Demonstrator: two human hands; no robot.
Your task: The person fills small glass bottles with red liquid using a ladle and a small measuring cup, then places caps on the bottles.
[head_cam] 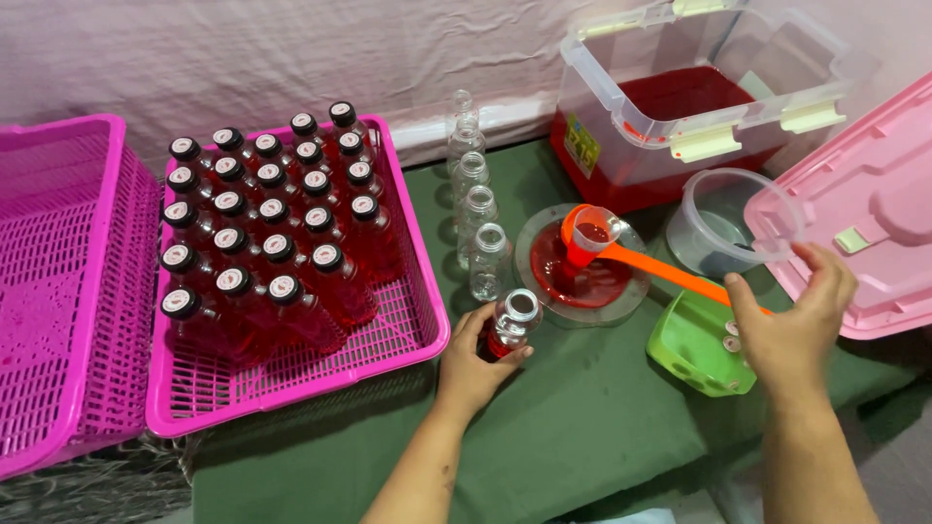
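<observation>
Uncapped red-filled bottle (512,325) stands gripped in the left hand (473,364), while the right hand (791,325) hovers half-open, empty, over the green cap tub (694,349).

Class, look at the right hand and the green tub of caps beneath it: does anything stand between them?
Nothing visible does. The right hand hovers over the green tub; the orange funnel handle passes just behind its thumb, not between. The left hand grips the uncapped bottle of red liquid.
</observation>
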